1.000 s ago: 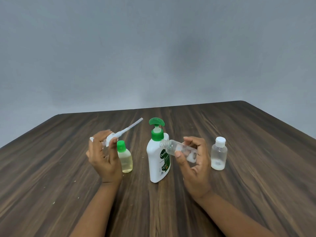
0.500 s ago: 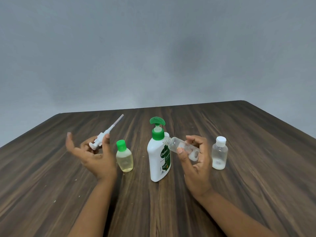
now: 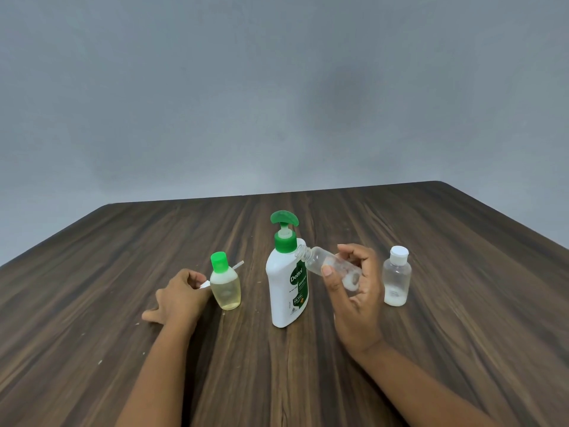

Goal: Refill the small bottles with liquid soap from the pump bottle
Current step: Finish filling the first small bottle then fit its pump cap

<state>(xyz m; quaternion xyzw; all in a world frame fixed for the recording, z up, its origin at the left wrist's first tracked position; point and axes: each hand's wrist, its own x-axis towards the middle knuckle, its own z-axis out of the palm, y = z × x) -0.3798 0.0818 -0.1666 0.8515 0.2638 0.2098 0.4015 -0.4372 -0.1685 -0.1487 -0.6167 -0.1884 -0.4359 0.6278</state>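
The pump bottle [image 3: 288,282] stands just left of my right hand [image 3: 354,291], which pinches the uncapped small bottle [image 3: 326,265], neck tilted toward it; a bump could topple the pump bottle. My left hand [image 3: 178,298] rests by the spray top [image 3: 238,265]; whether it grips that, I cannot tell.

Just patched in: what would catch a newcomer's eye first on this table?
The white Dettol pump bottle with its green pump, standing mid-table. Right beside it, the right hand holds an uncapped clear small bottle tilted, neck toward the pump. Left of them, the left hand rests on the table, pinching a white sprayer top behind a green-capped bottle.
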